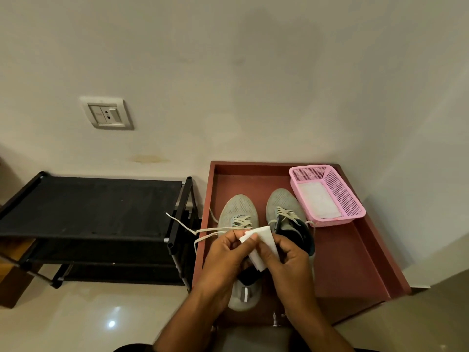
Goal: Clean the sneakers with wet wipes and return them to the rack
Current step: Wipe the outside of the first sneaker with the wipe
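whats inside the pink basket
A flat stack of white wipes lies on the floor of the pink basket. Whatever sits beneath that stack is covered, so it cannot be seen.

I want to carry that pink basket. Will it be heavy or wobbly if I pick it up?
Probably light: the pink plastic mesh basket is thin and full of holes, and seems to hold only flat white sheets. It likely keeps its shape, maybe flexing slightly. Its wide, low form suggests it won't tip easily.
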